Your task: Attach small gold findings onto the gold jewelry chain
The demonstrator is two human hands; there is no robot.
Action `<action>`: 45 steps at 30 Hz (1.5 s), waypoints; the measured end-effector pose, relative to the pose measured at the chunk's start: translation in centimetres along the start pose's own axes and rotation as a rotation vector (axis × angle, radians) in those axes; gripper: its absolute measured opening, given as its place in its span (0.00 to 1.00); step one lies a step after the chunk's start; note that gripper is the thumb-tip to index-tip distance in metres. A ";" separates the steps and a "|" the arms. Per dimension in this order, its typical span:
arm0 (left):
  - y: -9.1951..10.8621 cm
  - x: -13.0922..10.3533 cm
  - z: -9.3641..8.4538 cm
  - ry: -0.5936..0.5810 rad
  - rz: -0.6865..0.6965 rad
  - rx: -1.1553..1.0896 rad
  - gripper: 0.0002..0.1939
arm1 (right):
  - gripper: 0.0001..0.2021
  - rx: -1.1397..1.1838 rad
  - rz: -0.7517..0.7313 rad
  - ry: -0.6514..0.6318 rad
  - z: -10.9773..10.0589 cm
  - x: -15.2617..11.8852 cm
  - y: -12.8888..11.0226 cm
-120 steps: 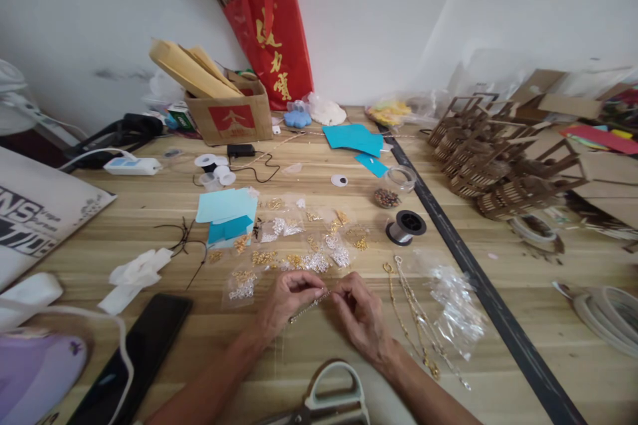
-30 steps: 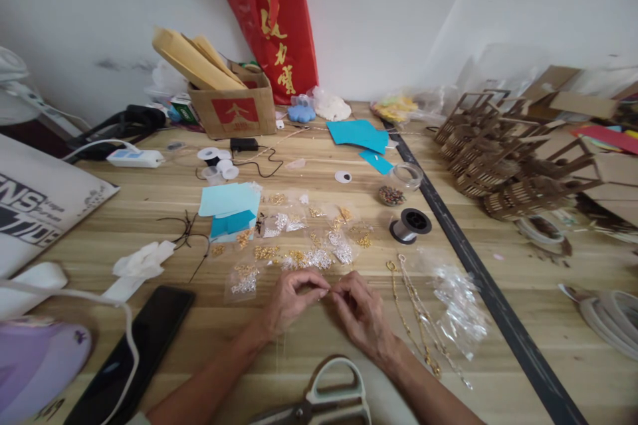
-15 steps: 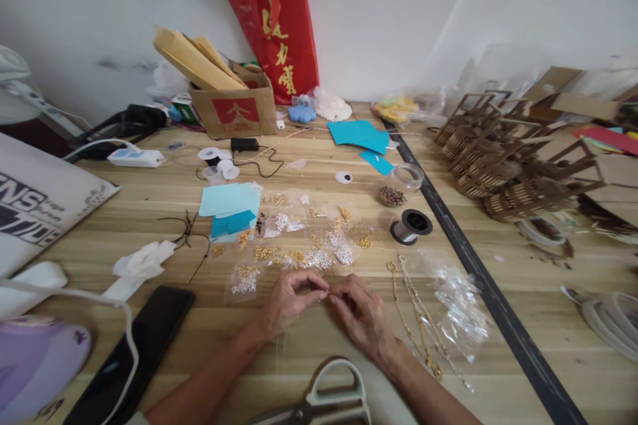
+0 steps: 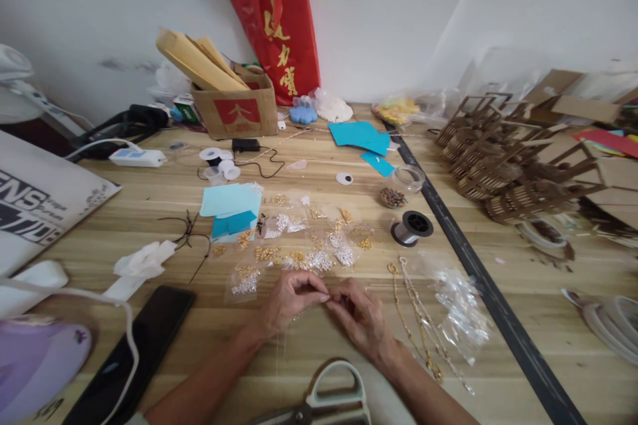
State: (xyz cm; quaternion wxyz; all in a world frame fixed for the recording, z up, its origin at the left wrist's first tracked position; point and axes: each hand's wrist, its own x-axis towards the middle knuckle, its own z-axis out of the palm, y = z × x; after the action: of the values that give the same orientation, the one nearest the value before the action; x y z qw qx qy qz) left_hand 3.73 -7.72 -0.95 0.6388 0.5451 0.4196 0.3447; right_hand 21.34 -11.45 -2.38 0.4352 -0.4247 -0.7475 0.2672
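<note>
Near the front middle of the table, my left hand (image 4: 295, 299) pinches thumb to forefinger. A thin beaded thread (image 4: 296, 317) shows below its palm, and faint strands trail toward me. My right hand (image 4: 359, 311) meets it tip to tip, fingers curled in a pinch; the tiny piece between the fingertips is too small to make out. Just beyond the hands lie small clear bags with silver beads (image 4: 319, 259) and gold beads (image 4: 267, 253). Scissors (image 4: 339, 385) with pale handles lie close in front of me. Gold and silver chains (image 4: 421, 319) rest right of my right hand.
To the right are a wire spool (image 4: 411, 228), a jar of beads (image 4: 393, 196), crumpled clear bags (image 4: 461, 312) and brown woven baskets (image 4: 518, 192). A black phone (image 4: 132, 352) lies left, near a white cable (image 4: 130, 332). Blue card (image 4: 232, 202) sits beyond the hands.
Both hands stay nearly in place, fingertips still together. My right hand has shifted very slightly, and its fingers are curled a little differently. The things on the table look unmoved.
</note>
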 end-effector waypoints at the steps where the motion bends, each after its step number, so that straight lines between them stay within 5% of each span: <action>1: 0.0 0.0 0.0 -0.005 0.009 0.008 0.11 | 0.02 -0.004 0.002 -0.001 0.0 0.0 0.0; 25: -0.4 0.0 -0.4 -0.023 0.109 0.084 0.09 | 0.03 0.028 -0.040 0.041 -0.8 0.0 -0.4; 34: -0.4 0.1 -0.5 0.006 0.105 0.084 0.08 | 0.11 0.209 0.291 0.339 -2.2 1.0 -0.5; 40: -0.8 0.2 -0.6 0.023 0.124 0.088 0.07 | 0.12 0.247 0.352 0.518 -3.1 1.2 0.6; 45: -0.7 0.2 -0.6 0.020 0.166 0.131 0.07 | 0.07 0.078 0.220 0.366 -2.9 0.9 0.0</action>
State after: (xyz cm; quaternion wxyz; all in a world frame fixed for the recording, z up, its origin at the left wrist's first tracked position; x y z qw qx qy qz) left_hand 3.24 -7.40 -1.68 0.5667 0.6151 0.4009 0.3738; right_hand 23.64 -10.59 -0.59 0.5479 -0.5279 -0.5946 0.2601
